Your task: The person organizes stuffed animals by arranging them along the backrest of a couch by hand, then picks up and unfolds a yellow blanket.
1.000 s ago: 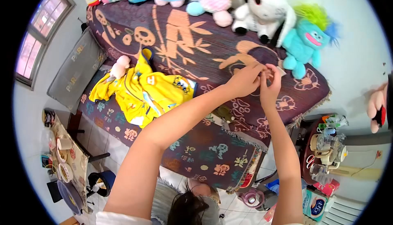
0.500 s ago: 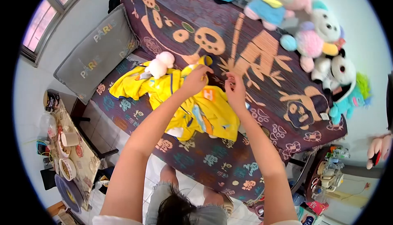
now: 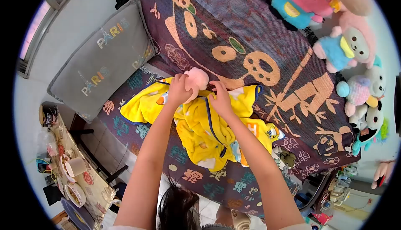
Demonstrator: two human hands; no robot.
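while left hand point(image 3: 179, 89) clamps pink plush point(image 3: 197, 79) | right hand point(image 3: 220, 99) just beside it | fingers apart

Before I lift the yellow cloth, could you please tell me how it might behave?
The yellow cloth will probably hang floppy, since it lies in loose folds. Its fuzzy-looking surface suggests it won't slip easily. Pushed, it would likely bunch rather than roll, being spread wide.
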